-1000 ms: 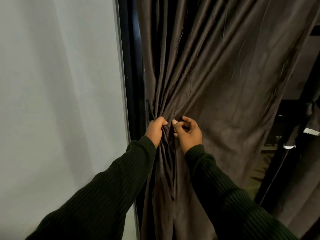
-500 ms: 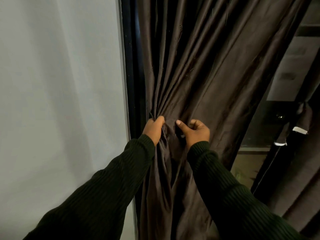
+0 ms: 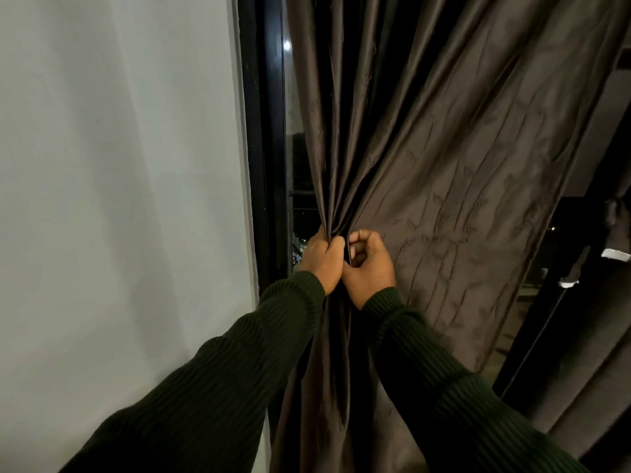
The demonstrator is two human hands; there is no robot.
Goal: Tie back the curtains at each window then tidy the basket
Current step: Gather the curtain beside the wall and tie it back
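A dark brown curtain (image 3: pixel 444 158) hangs in front of me, its folds drawn together at mid height beside the black window frame (image 3: pixel 263 165). My left hand (image 3: pixel 322 259) grips the gathered folds on their left side. My right hand (image 3: pixel 370 266) is right next to it, fingers curled into the same bunch of cloth, the two hands touching. Below the hands the curtain falls straight down between my dark green sleeves. No tie-back is visible in my hands, and no basket is in view.
A plain white wall (image 3: pixel 119 199) fills the left half. A strip of dark window glass (image 3: pixel 293 172) shows between frame and curtain. At the right edge a second dark curtain (image 3: pixel 611 240) hangs gathered, with white bands on it.
My hands have closed together on the curtain, bunching it tighter. The curtain's right edge has pulled leftward, and a strip of window glass now shows beside the frame.
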